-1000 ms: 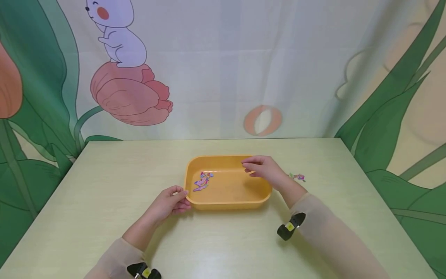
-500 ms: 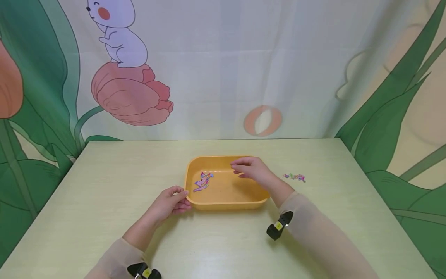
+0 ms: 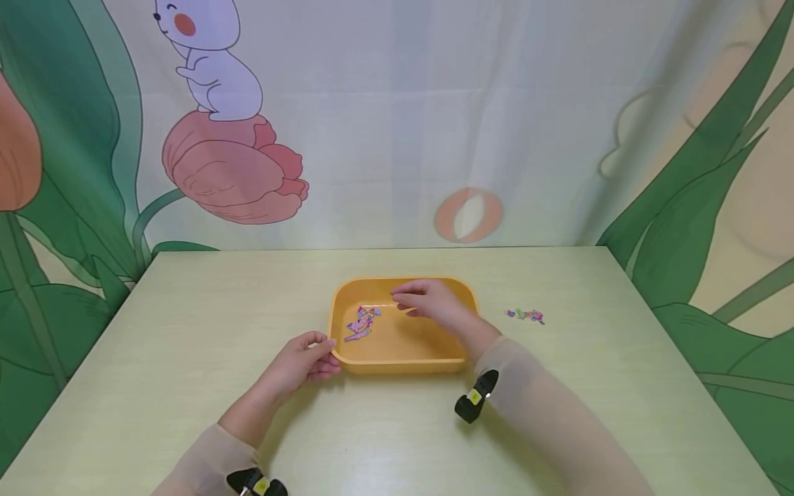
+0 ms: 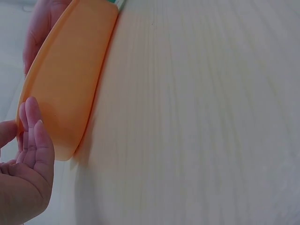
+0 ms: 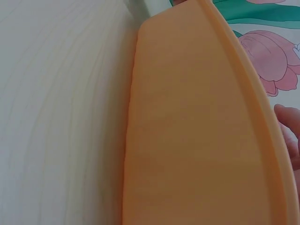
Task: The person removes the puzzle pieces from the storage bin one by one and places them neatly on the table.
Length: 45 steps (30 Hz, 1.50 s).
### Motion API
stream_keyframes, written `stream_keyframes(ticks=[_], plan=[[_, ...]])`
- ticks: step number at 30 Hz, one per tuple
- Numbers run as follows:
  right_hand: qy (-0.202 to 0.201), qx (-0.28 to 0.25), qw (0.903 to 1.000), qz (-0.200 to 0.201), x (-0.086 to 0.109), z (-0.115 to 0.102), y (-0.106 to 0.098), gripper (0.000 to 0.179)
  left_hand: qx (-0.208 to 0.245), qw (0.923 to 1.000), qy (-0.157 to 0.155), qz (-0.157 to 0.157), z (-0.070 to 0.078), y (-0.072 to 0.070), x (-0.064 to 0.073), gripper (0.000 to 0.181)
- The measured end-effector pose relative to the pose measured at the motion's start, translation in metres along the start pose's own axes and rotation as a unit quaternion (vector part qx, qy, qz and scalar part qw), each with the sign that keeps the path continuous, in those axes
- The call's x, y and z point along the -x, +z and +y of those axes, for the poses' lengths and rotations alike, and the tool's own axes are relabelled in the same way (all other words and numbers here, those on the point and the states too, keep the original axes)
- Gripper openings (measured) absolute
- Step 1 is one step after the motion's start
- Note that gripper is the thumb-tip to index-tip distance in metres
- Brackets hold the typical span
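Note:
My left hand [image 3: 307,358] holds a yellow-orange plastic tray [image 3: 397,367] by its near left corner. In the left wrist view the thumb lies at the rim and the fingers [image 4: 43,145] lie along the outer wall. Inside the tray, at the left, lies a small group of colourful flat pieces [image 3: 360,324], mostly purple and pink; they look like stickers. Over the tray's right half hovers my right hand [image 3: 431,303], fingers loosely bent and pointing left. No thing shows between its fingers. In the right wrist view the tray's wall [image 5: 197,117] hides most of that hand.
More small colourful pieces [image 3: 524,315] lie in a row on the pale wooden table [image 3: 384,441], right of the tray. A printed curtain [image 3: 372,138] with flowers and a white animal hangs behind the table. A black wrist camera [image 3: 476,397] sits on the right sleeve.
My right hand has moved left over the tray, exposing the row of pieces on the table at the right. The left hand and tray have stayed in place.

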State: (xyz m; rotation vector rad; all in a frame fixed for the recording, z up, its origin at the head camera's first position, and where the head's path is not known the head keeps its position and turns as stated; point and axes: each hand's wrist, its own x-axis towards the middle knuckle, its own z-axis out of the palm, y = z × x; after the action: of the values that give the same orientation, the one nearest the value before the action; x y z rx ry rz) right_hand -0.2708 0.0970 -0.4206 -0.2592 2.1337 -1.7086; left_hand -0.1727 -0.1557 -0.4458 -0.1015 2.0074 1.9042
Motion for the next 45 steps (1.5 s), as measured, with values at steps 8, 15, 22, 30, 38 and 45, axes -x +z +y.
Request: stream_keyframes(ticks=[8,15,22,30,38,45], plan=[[0.004,0.003,0.9999,-0.01,-0.009,0.0,0.009,0.033,-0.004,1.0,-0.003,-0.003,0.0,0.0,0.0,0.028],[-0.002,0.012,0.9999,-0.01,-0.016,-0.003,0.017,0.033,-0.006,1.0,-0.006,0.002,0.001,0.0,0.0,0.028],[-0.008,0.061,0.9981,0.003,-0.019,0.002,0.021,0.029,-0.007,0.9999,-0.009,0.006,0.002,0.001,0.001,0.027],[-0.02,0.137,0.9904,0.008,-0.022,0.011,0.023,0.024,-0.006,0.9999,-0.008,0.007,0.002,0.001,0.001,0.027],[-0.042,0.235,0.9711,-0.004,-0.022,0.013,0.025,0.02,-0.002,1.0,-0.008,0.003,0.003,0.001,0.002,0.026],[-0.091,0.284,0.9527,-0.057,-0.021,0.014,0.027,0.028,-0.002,0.9999,-0.01,0.003,0.004,0.002,0.003,0.026]])
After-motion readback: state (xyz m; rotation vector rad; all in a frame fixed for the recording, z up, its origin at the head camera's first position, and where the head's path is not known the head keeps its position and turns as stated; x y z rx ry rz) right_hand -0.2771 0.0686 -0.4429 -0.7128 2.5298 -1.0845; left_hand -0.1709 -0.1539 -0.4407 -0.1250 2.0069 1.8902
